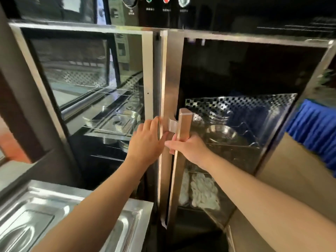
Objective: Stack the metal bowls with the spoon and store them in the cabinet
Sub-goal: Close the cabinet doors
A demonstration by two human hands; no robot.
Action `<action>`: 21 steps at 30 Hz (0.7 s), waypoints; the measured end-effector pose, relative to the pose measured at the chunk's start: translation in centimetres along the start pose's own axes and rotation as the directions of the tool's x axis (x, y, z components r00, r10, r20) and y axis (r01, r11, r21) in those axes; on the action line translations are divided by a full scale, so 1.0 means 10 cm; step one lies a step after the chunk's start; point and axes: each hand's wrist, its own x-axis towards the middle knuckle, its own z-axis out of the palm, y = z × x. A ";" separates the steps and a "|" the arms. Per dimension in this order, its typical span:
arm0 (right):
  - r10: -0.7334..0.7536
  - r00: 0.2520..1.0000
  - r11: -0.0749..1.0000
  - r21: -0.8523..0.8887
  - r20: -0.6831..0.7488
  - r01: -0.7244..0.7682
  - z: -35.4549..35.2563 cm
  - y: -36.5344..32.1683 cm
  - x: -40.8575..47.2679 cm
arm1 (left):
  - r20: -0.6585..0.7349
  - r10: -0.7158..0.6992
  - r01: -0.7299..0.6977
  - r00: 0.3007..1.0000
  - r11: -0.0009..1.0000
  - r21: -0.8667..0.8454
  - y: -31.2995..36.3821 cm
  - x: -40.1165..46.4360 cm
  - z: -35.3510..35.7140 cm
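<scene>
Right hand (189, 148) gripping vertical door handle (182, 135) of cabinet (172, 73), fingers curled shut around it. Left hand (147, 140) lying flat and open against left door edge, holding nothing. Metal bowl (221, 132) sitting on right-side wire shelf (236, 145) behind glass door. Spoon not visible. Steel tabletop (54, 206) showing lower left.

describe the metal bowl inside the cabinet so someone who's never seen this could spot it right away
Start at the cabinet's right-hand compartment, behind the vertical door handle that the right hand grips. On the wire shelf beside that hand sits the metal bowl: round, shiny, open side up, unlike the white cloths below.
</scene>
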 end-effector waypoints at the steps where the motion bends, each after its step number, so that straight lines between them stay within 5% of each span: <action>1: -0.035 0.999 0.999 0.011 -0.001 0.035 0.02 0.02 0.12 | 0.002 -0.008 0.008 1.000 1.000 0.016 -0.06 0.07 0.07; 5: -0.119 0.991 0.990 0.064 -0.060 0.123 0.13 0.12 0.53 | 0.021 -0.047 0.046 0.999 0.998 0.053 -0.29 0.30 0.31; 21: -0.164 0.957 0.979 -0.161 -0.239 0.127 0.25 0.28 1.57 | 0.107 -0.214 0.193 0.971 0.965 0.178 -0.87 0.94 1.12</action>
